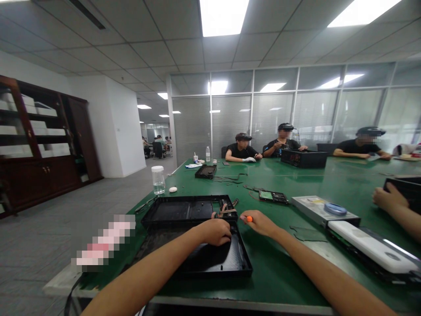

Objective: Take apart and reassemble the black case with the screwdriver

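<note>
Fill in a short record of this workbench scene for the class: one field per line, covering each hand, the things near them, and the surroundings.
Left hand: rests closed inside a black plastic casing
Right hand: grips an orange-handled screwdriver
Behind casing: second black casing half with coloured wires
Surface: green table
Right side: silver drive, white device, another person's hand
Far end: three seated people

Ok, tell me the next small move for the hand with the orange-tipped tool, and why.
Probably bring the tool's tip down toward the bundle of wires at the back of the black case. The right hand holds the orange-tipped tool just beside that bundle, while the left hand rests on the case and steadies it. Which fastener or clip it should meet is too small to tell.
</note>
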The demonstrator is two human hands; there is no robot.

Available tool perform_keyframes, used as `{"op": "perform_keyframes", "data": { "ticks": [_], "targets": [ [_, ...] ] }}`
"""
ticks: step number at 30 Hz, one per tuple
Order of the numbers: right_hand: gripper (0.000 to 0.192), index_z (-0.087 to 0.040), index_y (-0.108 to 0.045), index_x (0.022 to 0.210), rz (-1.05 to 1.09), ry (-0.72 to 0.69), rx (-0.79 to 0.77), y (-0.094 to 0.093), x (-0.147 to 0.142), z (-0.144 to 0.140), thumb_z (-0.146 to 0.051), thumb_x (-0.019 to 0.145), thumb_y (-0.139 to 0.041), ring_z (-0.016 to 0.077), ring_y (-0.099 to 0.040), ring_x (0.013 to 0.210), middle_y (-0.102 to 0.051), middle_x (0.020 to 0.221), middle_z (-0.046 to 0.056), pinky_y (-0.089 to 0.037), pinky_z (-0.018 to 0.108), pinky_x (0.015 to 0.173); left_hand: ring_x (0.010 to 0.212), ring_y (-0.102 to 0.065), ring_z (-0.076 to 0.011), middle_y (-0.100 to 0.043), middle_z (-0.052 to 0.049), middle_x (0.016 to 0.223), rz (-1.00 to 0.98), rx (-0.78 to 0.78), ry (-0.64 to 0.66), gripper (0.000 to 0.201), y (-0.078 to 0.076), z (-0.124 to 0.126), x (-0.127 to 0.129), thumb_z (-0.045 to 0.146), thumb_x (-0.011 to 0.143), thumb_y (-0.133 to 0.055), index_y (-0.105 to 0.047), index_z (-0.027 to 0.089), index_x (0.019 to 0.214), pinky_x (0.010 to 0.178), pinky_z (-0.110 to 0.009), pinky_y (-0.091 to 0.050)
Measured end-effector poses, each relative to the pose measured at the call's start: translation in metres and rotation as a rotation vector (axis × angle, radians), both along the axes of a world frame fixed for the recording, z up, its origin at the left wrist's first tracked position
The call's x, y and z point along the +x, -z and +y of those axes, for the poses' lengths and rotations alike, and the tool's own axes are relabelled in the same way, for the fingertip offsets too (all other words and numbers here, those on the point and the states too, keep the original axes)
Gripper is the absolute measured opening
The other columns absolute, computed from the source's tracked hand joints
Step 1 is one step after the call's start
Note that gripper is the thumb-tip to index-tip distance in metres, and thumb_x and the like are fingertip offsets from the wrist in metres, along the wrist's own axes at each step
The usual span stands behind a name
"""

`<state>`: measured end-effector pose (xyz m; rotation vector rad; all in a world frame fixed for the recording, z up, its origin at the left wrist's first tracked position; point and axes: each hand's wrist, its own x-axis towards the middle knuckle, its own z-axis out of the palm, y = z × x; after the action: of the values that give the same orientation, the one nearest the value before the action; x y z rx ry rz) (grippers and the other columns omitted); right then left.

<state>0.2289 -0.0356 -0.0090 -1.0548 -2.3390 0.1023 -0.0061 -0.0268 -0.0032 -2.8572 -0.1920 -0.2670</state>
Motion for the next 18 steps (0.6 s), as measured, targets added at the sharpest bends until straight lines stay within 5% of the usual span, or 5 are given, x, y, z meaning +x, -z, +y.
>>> {"op": "perform_keyframes", "data": {
  "ticks": [10,18],
  "targets": [
    [0.031,-0.018,-0.058,0.076,-0.008,-0.011,-0.001,-0.001,-0.001,0.0,-0.033,0.087,-0.034,0.0151,-0.053,0.069,-0.061,0.075,0.004,-0.038,0.026,0.067,0.084,-0.053,-0.0165,-0.06,-0.006,0.085,-0.111,0.084,-0.098,0.017,-0.006,-0.003,0.004,0.018,0.084,-0.044,-0.061,0.015,0.084,0.076,-0.027,-0.041],
    [0.032,-0.018,-0.058,0.075,-0.013,0.003,-0.001,-0.004,-0.001,-0.002,-0.035,0.087,-0.034,0.0156,-0.053,0.068,-0.06,0.073,0.004,-0.039,0.026,0.067,0.075,-0.051,-0.0167,-0.058,-0.006,0.075,-0.112,0.156,-0.165,0.021,0.012,0.003,0.02,0.019,0.086,-0.041,-0.058,0.013,0.075,0.071,-0.028,-0.041]
  ]
}}
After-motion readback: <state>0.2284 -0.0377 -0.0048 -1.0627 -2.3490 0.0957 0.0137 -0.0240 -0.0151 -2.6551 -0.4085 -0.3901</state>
